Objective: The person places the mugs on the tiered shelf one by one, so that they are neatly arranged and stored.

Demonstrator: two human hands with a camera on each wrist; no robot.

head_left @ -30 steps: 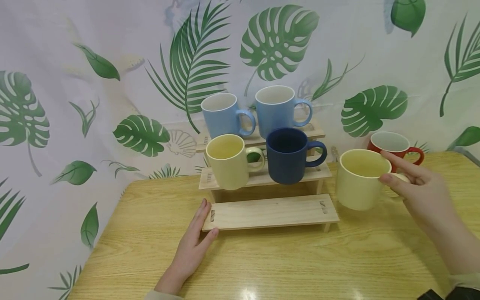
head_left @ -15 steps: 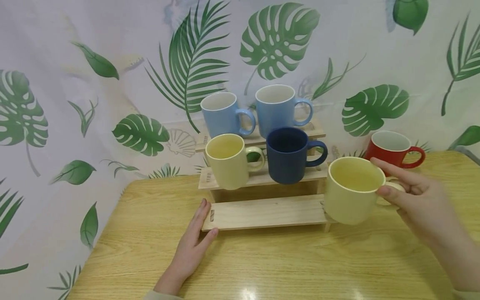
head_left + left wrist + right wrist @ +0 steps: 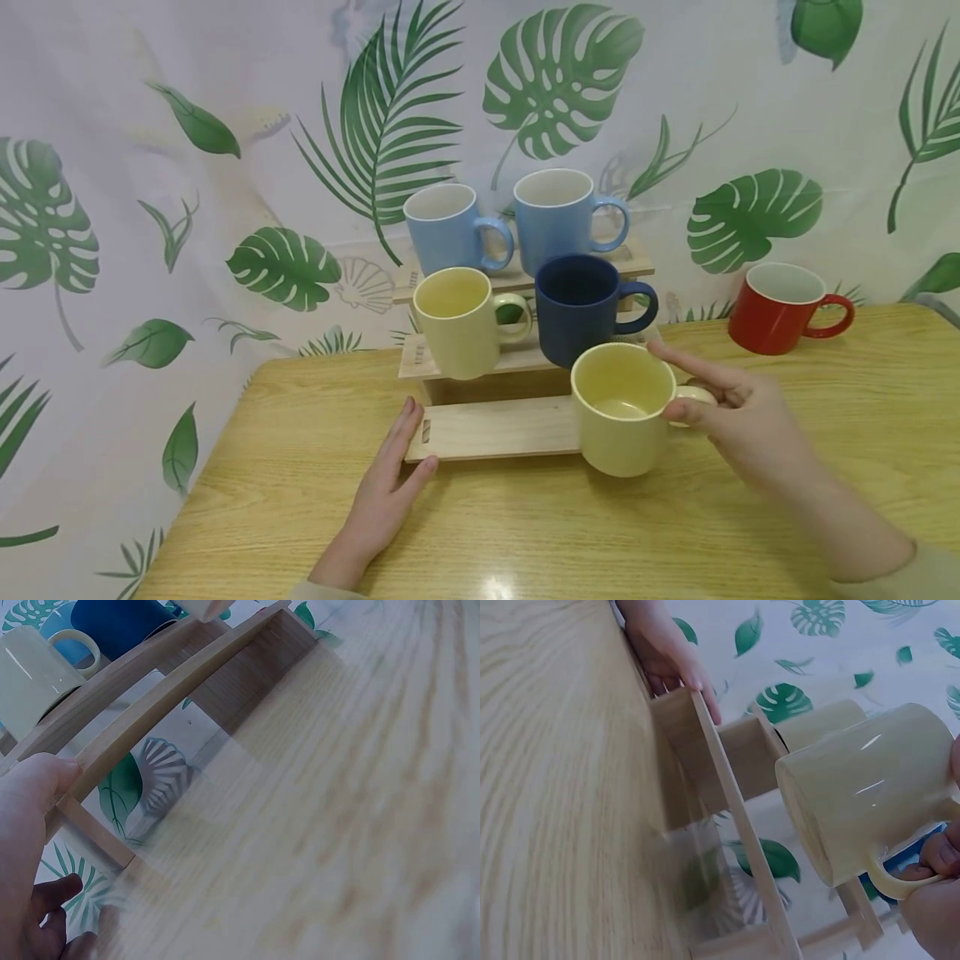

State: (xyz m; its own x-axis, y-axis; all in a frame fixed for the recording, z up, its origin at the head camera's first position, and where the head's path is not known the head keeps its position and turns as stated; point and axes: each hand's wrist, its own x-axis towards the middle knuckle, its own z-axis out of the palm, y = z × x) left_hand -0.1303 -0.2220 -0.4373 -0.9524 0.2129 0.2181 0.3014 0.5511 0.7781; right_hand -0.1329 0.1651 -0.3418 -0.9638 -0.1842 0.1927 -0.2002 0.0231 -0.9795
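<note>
In the head view my right hand (image 3: 742, 425) holds a pale yellow mug (image 3: 622, 446) by its handle, with the index finger and thumb reaching to its rim. The mug is over the right part of the rack's lowest shelf (image 3: 495, 429), hiding that end. In the right wrist view its base (image 3: 804, 821) appears raised off the shelf. My left hand (image 3: 382, 492) lies against the shelf's left end, fingers extended and thumb at the front corner. On the middle shelf stand another yellow mug (image 3: 457, 333) and a navy mug (image 3: 573, 312).
Two light blue mugs (image 3: 442, 233) stand on the top shelf of the wooden rack. A red mug (image 3: 776, 312) with a white inside stands on the wood-grain table (image 3: 525, 525) at the back right. Behind hangs a leaf-patterned cloth (image 3: 262, 175).
My right hand has carried the yellow mug leftward and nearer to me, from beside the rack to over its lowest shelf. The red mug is now fully uncovered. My left hand has stayed put.
</note>
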